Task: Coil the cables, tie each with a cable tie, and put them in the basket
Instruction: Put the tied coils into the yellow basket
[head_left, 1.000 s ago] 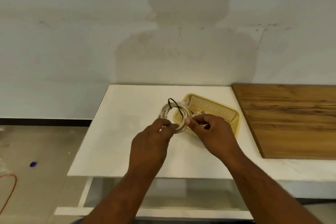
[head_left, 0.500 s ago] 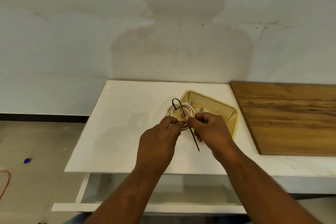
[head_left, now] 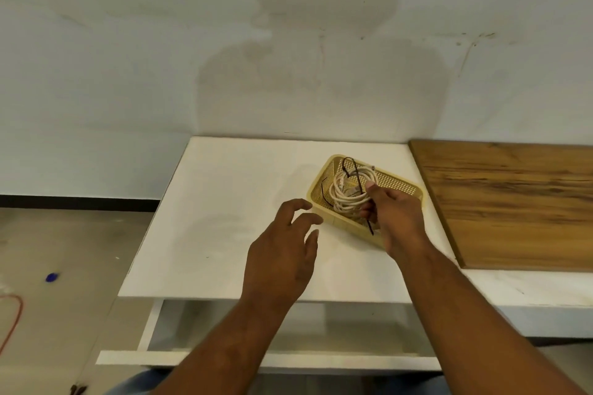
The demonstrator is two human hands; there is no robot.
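A wooden board (head_left: pixel 513 202) lies on the right of the white table (head_left: pixel 224 202), just beside the yellow mesh basket (head_left: pixel 316 202). On the floor to the left are a small blue object (head_left: pixel 52 277) and an orange cord (head_left: pixel 12 314). Inside the basket sits the white cable coil (head_left: pixel 345 199), wound in loose rings. A black cable tie (head_left: pixel 348 167) loops over its top. The right hand (head_left: pixel 398 215) pinches the coil's near side, hiding that corner of the basket. The left hand (head_left: pixel 282 250) hovers over the table with its fingers spread, holding nothing.
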